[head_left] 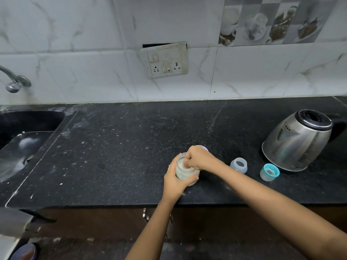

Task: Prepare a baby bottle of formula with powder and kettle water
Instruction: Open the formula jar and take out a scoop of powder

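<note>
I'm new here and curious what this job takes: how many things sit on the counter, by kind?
Jar: 1
Lid: 1
Bottle: 1
Teal cap: 1
Kettle: 1
Total: 5

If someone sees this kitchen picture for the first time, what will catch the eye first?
Near the front of the black counter, the left hand grips a clear jar of white powder while the right hand dips into it. A shiny steel kettle stands at the right.
</note>
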### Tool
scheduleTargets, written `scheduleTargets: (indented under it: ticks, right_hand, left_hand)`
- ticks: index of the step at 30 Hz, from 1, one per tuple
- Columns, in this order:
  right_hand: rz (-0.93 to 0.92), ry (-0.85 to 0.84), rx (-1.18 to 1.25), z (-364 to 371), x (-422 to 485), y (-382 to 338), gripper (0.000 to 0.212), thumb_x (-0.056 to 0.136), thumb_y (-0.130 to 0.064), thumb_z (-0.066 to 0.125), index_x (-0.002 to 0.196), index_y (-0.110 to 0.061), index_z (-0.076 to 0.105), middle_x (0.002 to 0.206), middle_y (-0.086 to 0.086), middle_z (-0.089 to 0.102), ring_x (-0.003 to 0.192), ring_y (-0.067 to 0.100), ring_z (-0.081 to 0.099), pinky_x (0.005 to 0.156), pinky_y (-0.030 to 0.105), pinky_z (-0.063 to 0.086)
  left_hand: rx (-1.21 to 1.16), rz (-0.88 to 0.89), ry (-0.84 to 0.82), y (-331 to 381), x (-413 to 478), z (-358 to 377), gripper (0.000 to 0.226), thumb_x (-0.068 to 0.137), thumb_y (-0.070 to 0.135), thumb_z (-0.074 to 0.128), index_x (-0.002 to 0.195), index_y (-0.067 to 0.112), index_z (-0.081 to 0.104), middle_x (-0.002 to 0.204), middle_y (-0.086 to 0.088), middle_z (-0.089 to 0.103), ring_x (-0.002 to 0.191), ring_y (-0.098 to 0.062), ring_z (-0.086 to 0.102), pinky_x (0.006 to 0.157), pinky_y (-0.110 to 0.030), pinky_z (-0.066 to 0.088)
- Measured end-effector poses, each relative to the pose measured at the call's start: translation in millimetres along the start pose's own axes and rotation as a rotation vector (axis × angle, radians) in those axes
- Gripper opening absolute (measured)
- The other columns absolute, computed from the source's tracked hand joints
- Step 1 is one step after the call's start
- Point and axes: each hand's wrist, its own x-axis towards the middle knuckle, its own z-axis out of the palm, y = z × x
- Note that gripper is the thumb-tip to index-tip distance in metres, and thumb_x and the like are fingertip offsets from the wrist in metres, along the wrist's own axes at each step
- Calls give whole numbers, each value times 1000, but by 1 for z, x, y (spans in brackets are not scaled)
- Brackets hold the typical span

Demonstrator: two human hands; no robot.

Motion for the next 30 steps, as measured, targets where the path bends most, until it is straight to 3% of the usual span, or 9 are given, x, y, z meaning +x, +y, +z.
scheduleTargets:
  ticks: [2, 5, 8, 12, 14, 17, 21, 26, 30]
  right_hand:
    - [44, 23, 78, -6, -2, 2, 10, 72, -8, 62, 63, -6, 63, 68, 5, 48, 60, 16, 38, 51, 26, 28]
    - [98, 86, 244, -15, -6, 12, 35, 72, -10, 68, 40, -17, 54, 61, -1, 54, 49, 12, 38, 48, 24, 29]
    - [96, 96, 378, -15, -9, 24, 18, 72, -11, 71, 55, -16, 68, 51, -5, 53, 47, 9, 41, 54, 23, 36]
    - [80, 167, 481, -5, -15, 33, 4, 71, -12, 74, 72, -9, 76, 66, -4, 63, 57, 8, 48, 61, 25, 41]
    - [50, 213, 485, 0, -19, 31, 3, 72, -12, 74, 72, -10, 76, 66, -7, 64, 54, 3, 47, 57, 22, 39]
    - [-33, 238, 430, 8, -20, 21, 6, 74, -7, 70, 73, -6, 75, 76, -2, 70, 66, 3, 56, 61, 17, 44]
    - [-61, 201, 351, 16, -16, 10, 10, 78, -6, 65, 74, -5, 74, 72, -1, 66, 65, 6, 56, 64, 22, 47]
    - [4, 324, 433, -1, -14, 18, 29, 72, -6, 67, 49, -24, 64, 63, -14, 66, 56, -3, 56, 50, 12, 38]
    - [15, 307, 110, 2, -12, 11, 14, 73, -13, 64, 63, -20, 72, 76, -7, 72, 73, 14, 65, 62, 27, 50]
  left_hand:
    - [-5, -6, -5, 0, -1, -1, 81, 62, 25, 86, 129, 49, 47, 129, 23, 55, 120, 1, 50, 95, -18, 41]
    - [7, -10, -7, -1, -1, -1, 83, 60, 33, 86, 131, 48, 46, 130, 17, 54, 119, 0, 51, 96, -24, 43]
    - [16, -9, -6, -1, 0, -2, 83, 60, 32, 86, 131, 45, 47, 130, 16, 55, 119, -1, 51, 96, -24, 43]
    - [20, -4, -16, -1, 0, -3, 81, 62, 28, 87, 131, 43, 48, 129, 14, 56, 118, -3, 52, 95, -24, 44]
    - [15, -4, -19, -1, 0, -3, 82, 62, 28, 87, 132, 42, 48, 129, 15, 56, 119, -3, 52, 94, -23, 43]
    - [10, 1, -30, -1, 0, -2, 82, 62, 26, 87, 133, 40, 48, 131, 13, 56, 121, -5, 51, 96, -24, 43]
    - [2, -21, -10, 1, -2, -3, 84, 62, 22, 87, 131, 46, 47, 131, 17, 55, 120, 2, 51, 91, -10, 40]
    - [15, -8, -34, 5, -1, -5, 81, 62, 25, 86, 128, 48, 48, 127, 19, 57, 119, -4, 52, 97, -30, 45]
    - [17, -20, -33, 4, -1, -5, 82, 61, 26, 86, 128, 51, 47, 127, 20, 57, 120, -3, 51, 96, -27, 45]
